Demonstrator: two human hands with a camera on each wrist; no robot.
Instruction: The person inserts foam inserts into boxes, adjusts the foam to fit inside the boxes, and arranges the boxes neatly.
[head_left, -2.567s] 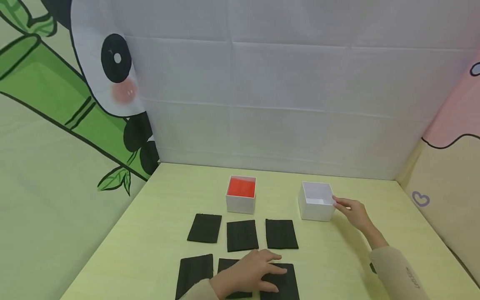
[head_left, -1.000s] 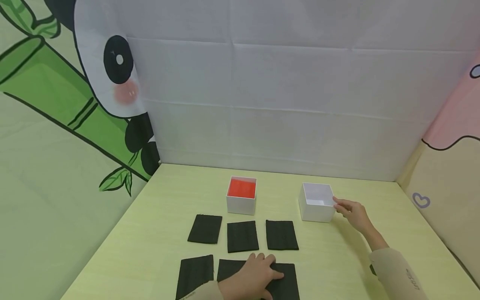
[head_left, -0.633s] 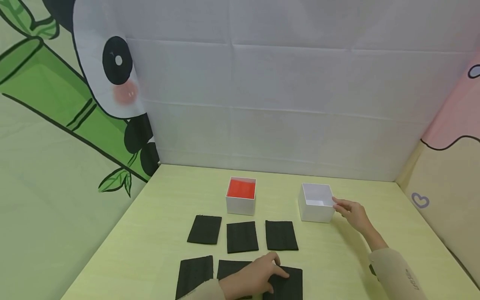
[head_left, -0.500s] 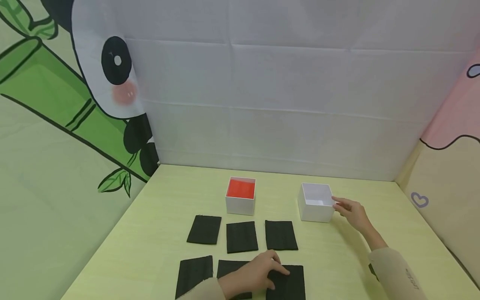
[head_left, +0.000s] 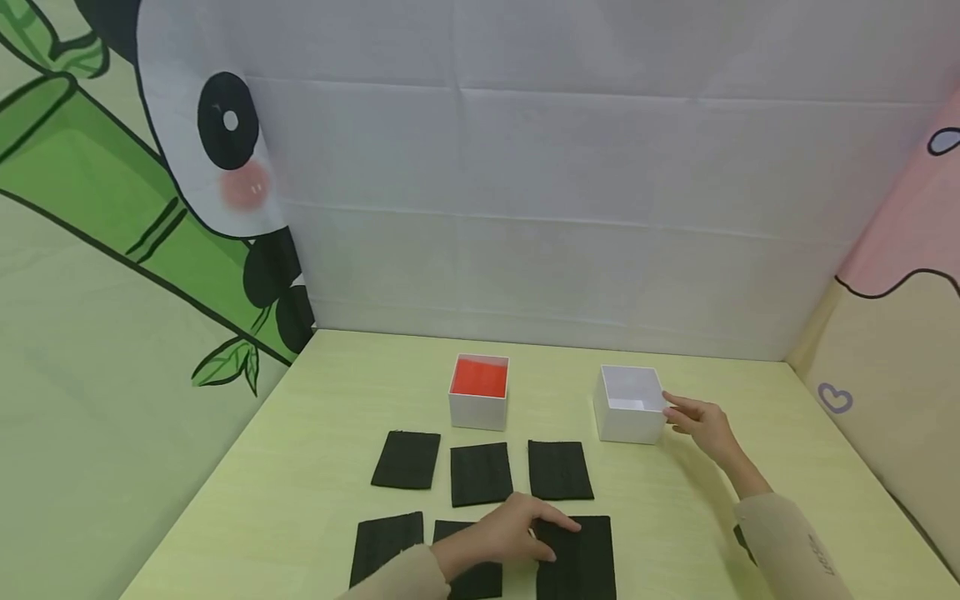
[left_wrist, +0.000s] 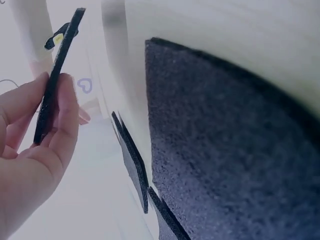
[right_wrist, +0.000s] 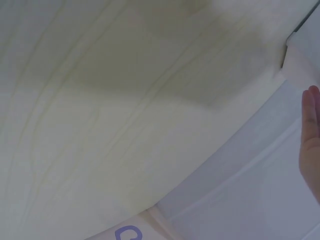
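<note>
In the head view, my left hand (head_left: 513,529) holds a thin black square pad (head_left: 581,562) by its left part, at the near right of the black pads. The left wrist view shows this held pad edge-on, gripped between the thumb and curled fingers and raised off the table. My right hand (head_left: 703,425) is at the right side of a white open box (head_left: 630,425), its fingertips at the rim and side wall. Straight fingers (right_wrist: 309,120) show beside the box in the right wrist view. No contents show inside this box.
Several other black pads lie flat in two rows, among them one at the left (head_left: 407,460) and one in the middle (head_left: 482,475). A second white box (head_left: 478,412) with a red piece (head_left: 480,377) inside stands behind them. A pale cloth wall (head_left: 525,208) rises at the table's back.
The near right pad, first lying flat under my left hand, is now gripped by it and has shifted a little right and up. My right hand has stayed at the white box.
</note>
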